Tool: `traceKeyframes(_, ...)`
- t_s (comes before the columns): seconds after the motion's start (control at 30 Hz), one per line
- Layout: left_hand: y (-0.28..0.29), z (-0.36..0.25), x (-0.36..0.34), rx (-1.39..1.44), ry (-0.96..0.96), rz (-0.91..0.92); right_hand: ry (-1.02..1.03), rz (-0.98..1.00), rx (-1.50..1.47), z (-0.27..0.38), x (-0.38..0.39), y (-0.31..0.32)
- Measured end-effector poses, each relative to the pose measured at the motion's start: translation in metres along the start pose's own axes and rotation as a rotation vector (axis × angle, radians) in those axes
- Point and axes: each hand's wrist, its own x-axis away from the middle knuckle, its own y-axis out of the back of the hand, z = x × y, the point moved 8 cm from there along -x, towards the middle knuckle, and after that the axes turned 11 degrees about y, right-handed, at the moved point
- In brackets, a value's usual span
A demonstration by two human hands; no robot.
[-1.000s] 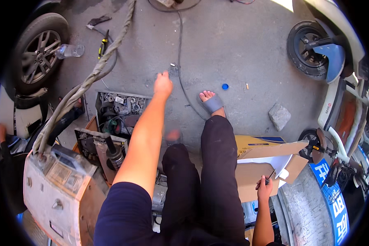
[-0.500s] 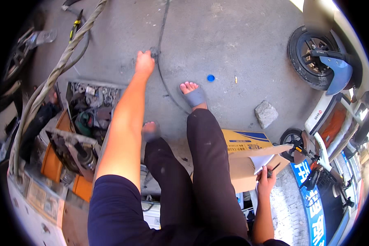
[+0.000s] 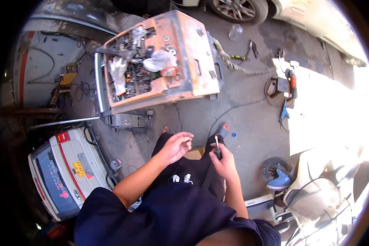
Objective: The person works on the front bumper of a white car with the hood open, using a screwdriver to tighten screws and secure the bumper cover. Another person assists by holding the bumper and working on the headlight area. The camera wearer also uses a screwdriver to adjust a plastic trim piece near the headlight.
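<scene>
Screwdriver (image 3: 218, 153) sits below and right of the frame's centre, shaft upward, gripped by the right hand (image 3: 224, 162). Left hand (image 3: 175, 148), near centre, pinches a tiny pale piece (image 3: 188, 139).

Left hand (image 3: 177, 149): we draw it in from 11 o'clock, small pale piece (image 3: 188, 139) now showing | Right hand (image 3: 224, 162): we bring the dark-handled tool (image 3: 218, 153) inward from 4 o'clock | View: cabinet (image 3: 188, 61) swings from 8 to 11 o'clock

The person wears a navy short-sleeved shirt (image 3: 160, 213), dark trousers (image 3: 199, 174) and, apparently, a grey sandal (image 3: 222, 131).
</scene>
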Motion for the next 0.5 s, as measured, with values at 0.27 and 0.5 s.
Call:
traceKeyframes(0.27, 0.192, -0.065, 0.188, 0.824, -0.395, 0.187, 0.165, 0.979, 0.291, 0.149, -0.031, -0.334)
traceKeyframes(0.5, 0.388, -0.135, 0.344, 1.388, -0.910, 0.242, 0.500, 1.110, 0.378, 0.241, -0.009, -0.585)
